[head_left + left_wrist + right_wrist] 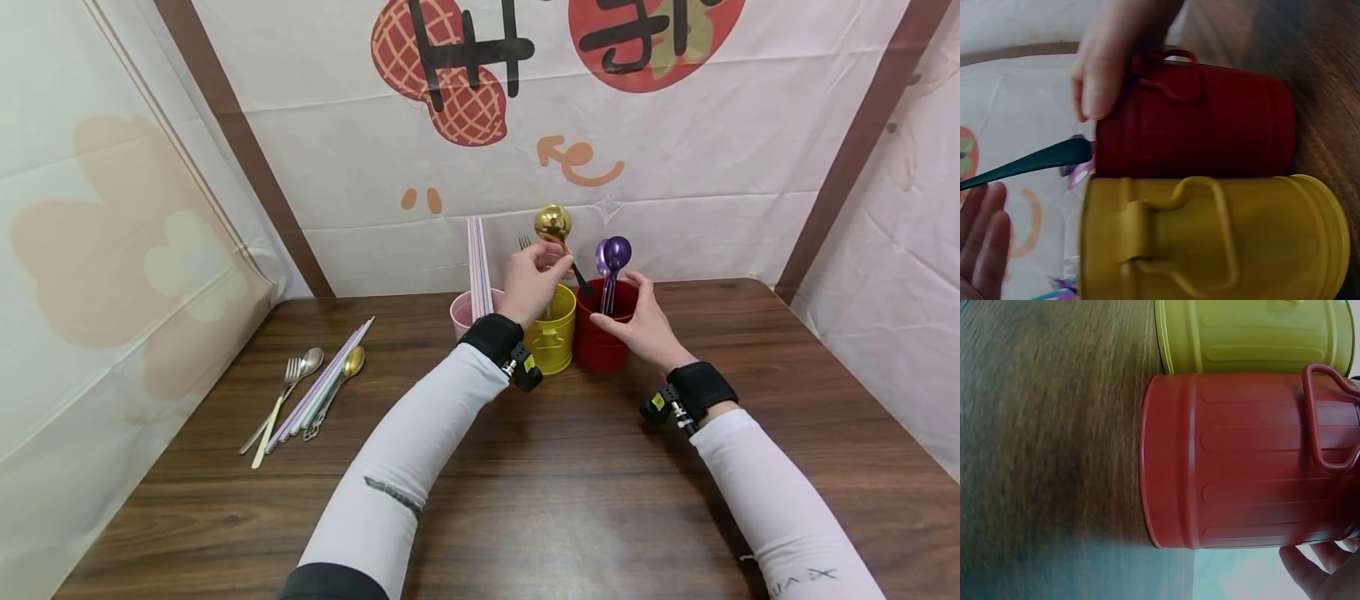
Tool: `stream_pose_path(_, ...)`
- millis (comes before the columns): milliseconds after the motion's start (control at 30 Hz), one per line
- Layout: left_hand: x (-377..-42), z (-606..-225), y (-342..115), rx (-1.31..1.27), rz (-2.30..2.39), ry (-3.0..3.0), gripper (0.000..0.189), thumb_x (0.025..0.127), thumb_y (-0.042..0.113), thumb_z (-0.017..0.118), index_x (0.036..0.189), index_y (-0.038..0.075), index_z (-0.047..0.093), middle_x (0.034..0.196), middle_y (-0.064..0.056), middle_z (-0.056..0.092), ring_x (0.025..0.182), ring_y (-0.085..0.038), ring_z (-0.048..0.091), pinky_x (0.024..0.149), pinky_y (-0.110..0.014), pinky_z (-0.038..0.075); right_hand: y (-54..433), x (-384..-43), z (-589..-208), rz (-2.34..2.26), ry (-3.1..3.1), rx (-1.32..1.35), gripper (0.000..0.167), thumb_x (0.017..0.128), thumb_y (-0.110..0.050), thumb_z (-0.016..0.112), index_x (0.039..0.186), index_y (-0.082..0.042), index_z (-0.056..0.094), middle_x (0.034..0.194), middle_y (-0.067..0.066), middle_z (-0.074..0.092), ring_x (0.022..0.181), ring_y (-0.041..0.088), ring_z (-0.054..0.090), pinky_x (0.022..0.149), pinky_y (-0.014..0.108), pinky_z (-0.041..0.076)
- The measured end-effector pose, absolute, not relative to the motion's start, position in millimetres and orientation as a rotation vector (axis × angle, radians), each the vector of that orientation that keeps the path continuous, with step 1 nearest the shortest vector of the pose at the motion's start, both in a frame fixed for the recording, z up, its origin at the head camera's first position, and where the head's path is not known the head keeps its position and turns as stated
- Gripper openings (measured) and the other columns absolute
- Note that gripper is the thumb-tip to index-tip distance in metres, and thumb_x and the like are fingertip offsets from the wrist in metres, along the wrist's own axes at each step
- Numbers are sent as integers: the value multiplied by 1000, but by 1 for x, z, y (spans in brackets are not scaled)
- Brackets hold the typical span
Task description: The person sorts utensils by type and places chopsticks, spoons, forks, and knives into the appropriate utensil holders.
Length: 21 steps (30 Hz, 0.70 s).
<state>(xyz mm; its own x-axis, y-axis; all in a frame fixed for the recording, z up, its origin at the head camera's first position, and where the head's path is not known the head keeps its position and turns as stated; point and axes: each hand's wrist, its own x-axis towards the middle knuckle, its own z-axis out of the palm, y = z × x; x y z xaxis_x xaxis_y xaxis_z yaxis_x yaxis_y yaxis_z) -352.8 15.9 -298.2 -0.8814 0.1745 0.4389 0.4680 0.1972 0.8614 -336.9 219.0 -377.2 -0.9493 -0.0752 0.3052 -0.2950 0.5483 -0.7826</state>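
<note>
My left hand [531,279] pinches a spoon [553,223] with a round gold bowl and dark green handle. The spoon's bowl points up, and its handle end [1072,152] dips at the mouth of the red bucket [600,350]. Around that bucket's rim, on its right side, my right hand [648,329] is spread, thumb in front and fingers behind. Purple spoons [617,252] stand in the red bucket, bowls up. Touching it on the left is a yellow bucket [551,346] with a fork [524,242] in it.
Left of the yellow bucket, a pink bucket [461,314] holds several pale chopsticks [477,267]. Farther left on the wooden table [570,500] lie a fork [292,370], a silver spoon [312,360], several chopsticks [322,385] and a gold-bowled spoon [353,362]. A printed cloth [690,167] hangs behind.
</note>
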Motion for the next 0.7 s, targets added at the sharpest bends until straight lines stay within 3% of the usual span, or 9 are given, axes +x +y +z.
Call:
stream_pose_path(200,-353,-304,22,-619,-1292,-2574,21,94,23,65,108,8,72,99,-3,71,90,-14,64,78,-23,49,218,-337,-376,1332,-2551,301,91,88,-38,72,147,-4,13,145,24,33,132,37,36,107,54,31)
stream_pose_path(367,-355,-309,24,-641,-1022,-2748,24,95,29,65,109,14,76,104,0,71,98,-15,62,83,-27,48,217,-337,-376,1320,-2556,295,90,87,-39,72,147,-3,14,144,24,33,132,37,36,106,54,31)
stream_pose_path(700,-357,-309,22,-623,-812,-2827,20,94,33,65,97,20,80,91,3,70,79,-13,57,64,-26,43,218,-335,-375,1339,-2569,285,91,88,-41,71,147,-4,13,144,25,34,132,37,36,106,54,32)
